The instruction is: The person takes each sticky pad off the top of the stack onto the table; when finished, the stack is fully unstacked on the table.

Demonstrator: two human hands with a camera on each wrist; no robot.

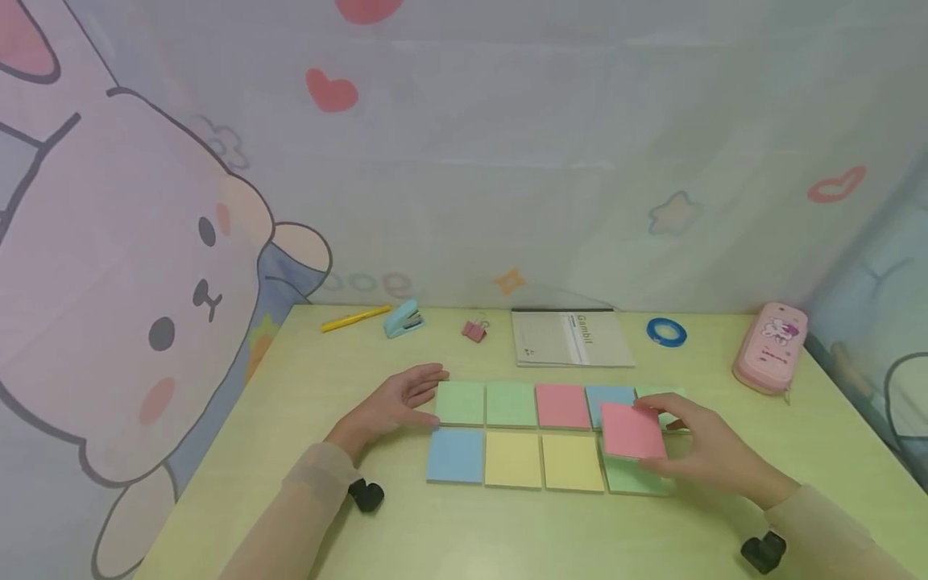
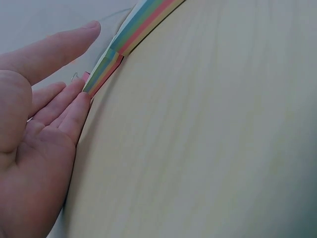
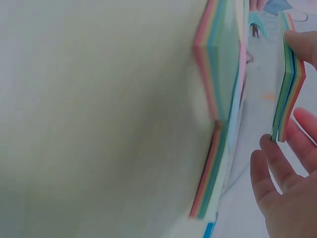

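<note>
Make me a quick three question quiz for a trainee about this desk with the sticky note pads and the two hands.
1. True or false: the right hand holds a pink-topped pad lifted off the table.
2. What does the left hand touch? A) the stapler B) the edge of the green pad at the row's left end C) the notebook
3. Fill in: beside the pencil case lies a blue roll of ____.

Key: 1 true; 2 B; 3 tape.
</note>
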